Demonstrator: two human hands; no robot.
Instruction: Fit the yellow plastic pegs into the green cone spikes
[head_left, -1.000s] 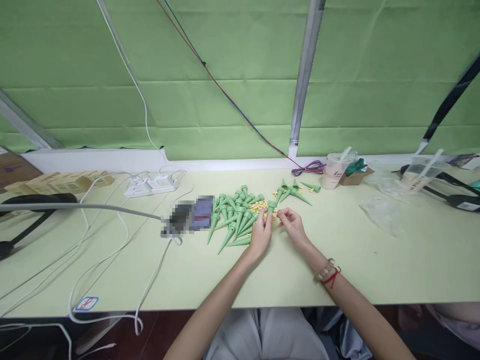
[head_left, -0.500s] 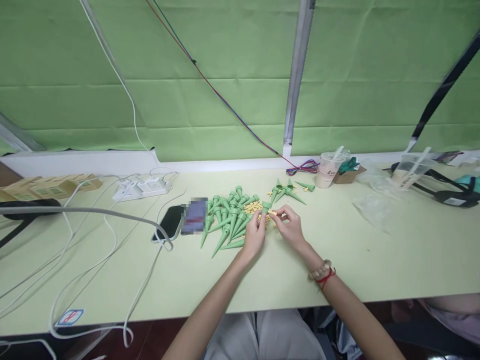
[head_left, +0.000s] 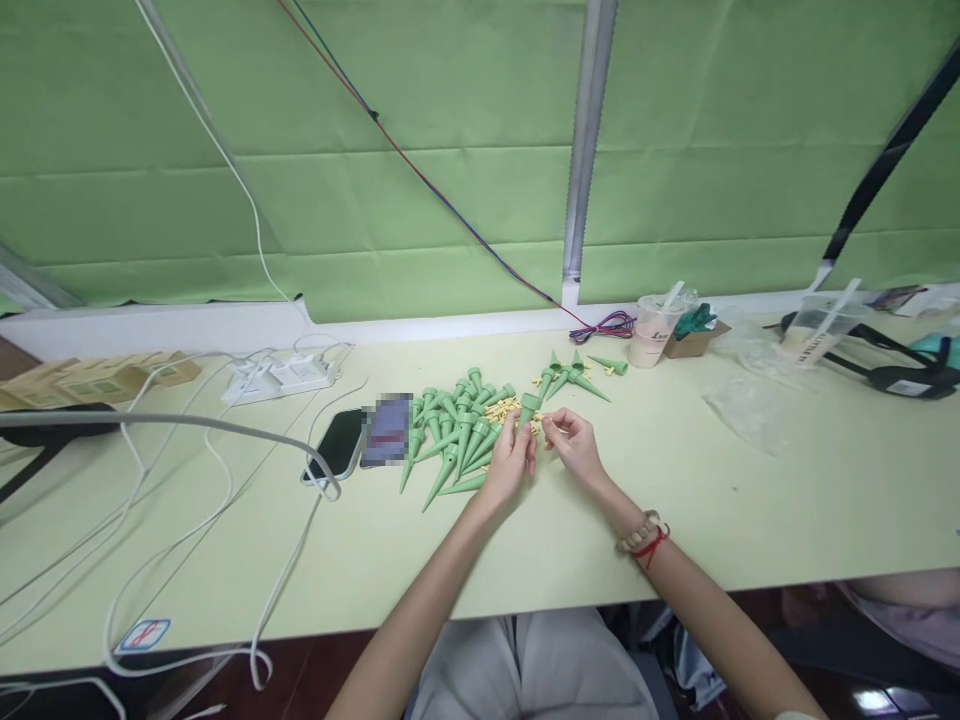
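The left hand (head_left: 511, 462) covers most of its green spike (head_left: 527, 408). Whether the right hand (head_left: 576, 452) pinches anything is too small to tell. Centre-left, a blurred patch (head_left: 388, 430) masks something.

No text can be read here. The drink cup (head_left: 649, 338) carries a small dark print, and the clear plastic cup (head_left: 816, 338) has dark letters, both too small to read. A sticker (head_left: 142, 634) on the surface (head_left: 750, 500) shows only a red mark in a blue frame

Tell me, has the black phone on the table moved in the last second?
No. The phone lies just left of the pile of green spikes, same gap as before; only the camera shifted.
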